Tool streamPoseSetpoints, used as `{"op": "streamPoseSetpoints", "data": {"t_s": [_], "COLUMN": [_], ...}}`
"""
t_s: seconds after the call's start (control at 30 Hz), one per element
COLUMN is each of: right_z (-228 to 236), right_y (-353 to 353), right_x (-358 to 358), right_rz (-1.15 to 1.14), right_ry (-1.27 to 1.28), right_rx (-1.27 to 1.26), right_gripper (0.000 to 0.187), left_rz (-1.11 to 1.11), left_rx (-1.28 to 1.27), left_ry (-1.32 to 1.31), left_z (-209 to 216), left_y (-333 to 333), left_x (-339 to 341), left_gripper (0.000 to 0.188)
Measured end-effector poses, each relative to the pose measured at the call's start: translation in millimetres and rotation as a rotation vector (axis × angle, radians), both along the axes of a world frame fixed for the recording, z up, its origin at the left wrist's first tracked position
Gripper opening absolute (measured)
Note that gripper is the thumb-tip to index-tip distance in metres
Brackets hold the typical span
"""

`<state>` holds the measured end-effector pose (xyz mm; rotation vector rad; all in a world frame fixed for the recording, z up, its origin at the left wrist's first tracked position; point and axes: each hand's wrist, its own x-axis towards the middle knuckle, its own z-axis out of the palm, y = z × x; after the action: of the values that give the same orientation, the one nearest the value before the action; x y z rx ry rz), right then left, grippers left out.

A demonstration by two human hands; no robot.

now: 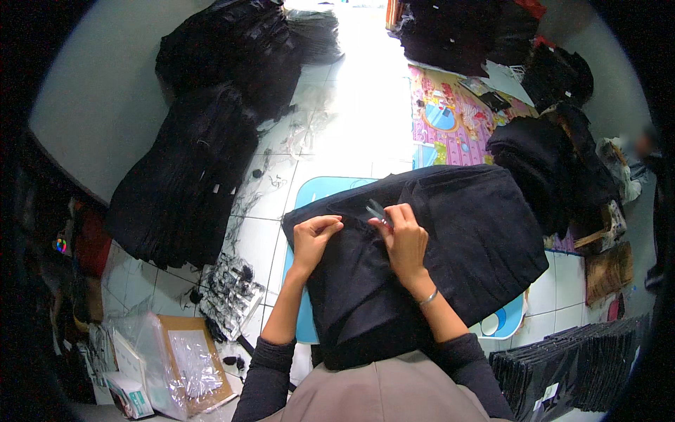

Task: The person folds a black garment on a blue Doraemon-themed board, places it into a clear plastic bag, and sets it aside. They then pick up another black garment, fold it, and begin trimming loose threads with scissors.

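A large black folded garment (478,232) lies across a low blue table (327,188) and reaches up to my lap. Over its left part my left hand (313,243) is closed, thumb and fingertips pinched together; whatever is between them is too small to make out. My right hand (406,246), with a bracelet at the wrist, is closed around a small pair of thread snips (375,209). The blades stick out up and to the left, just above the cloth. A short gap separates the two hands.
Tall stacks of black garments (183,176) rise at the left, with another pile (450,35) at the far right. Folded black pieces (569,369) stand in rows at near right. Black thread scraps (232,292) litter the tiles beside a cardboard piece (214,383). A colourful mat (457,116) lies beyond.
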<state>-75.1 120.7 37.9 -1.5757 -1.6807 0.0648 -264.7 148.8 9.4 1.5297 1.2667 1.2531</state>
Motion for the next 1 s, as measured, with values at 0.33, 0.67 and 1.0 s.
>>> {"op": "streamPoseSetpoints", "data": {"t_s": [0.33, 0.67, 1.0], "right_z": [-32.6, -46.7, -39.7], "right_y": [2.8, 15.8, 19.8], "right_x": [-8.3, -15.4, -16.5], "right_rz": [0.135, 0.106, 0.154], "right_ry": [-0.235, -0.424, -0.27], "right_rx": [-0.079, 0.003, -0.073], "right_gripper": [0.036, 0.043, 0.042], "left_rz": [-0.115, -0.151, -0.169], "left_rx": [-0.25, -0.267, -0.249], "left_ry": [-0.306, -0.374, -0.389], "left_z": [-14.2, -17.2, -12.3], "left_y": [10.3, 10.0, 9.3], "left_x": [-11.8, -17.7, -15.9], "left_gripper": [0.013, 0.011, 0.012]}}
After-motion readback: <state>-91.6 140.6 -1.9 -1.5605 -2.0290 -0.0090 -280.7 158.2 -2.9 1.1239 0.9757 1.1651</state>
